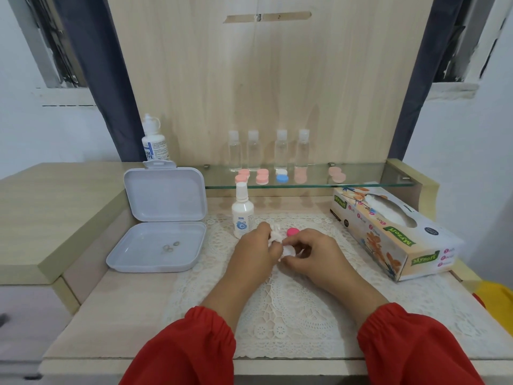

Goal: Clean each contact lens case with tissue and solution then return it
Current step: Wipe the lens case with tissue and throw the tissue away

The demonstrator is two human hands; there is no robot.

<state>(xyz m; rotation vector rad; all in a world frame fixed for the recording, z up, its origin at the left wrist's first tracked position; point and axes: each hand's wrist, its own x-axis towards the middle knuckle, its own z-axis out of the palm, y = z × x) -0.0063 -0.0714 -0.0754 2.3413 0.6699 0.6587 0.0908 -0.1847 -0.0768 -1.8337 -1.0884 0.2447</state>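
Observation:
My left hand [256,250] grips a crumpled white tissue [274,234] over the lace mat. My right hand [311,252] pinches a small white lens case part [288,250] against that tissue; most of it is hidden by my fingers. A pink cap [292,232] lies on the mat just behind my hands. A white solution spray bottle [242,212] stands upright to the left of my hands. Several pink lens cases [262,176] and a blue-and-white lens case [282,175] sit on the glass shelf [361,184].
An open white box [158,245] at the left holds a few small rings. A tissue box [388,232] lies at the right. Several clear bottles [281,151] stand behind the shelf, and a larger solution bottle [154,140] stands at the back left.

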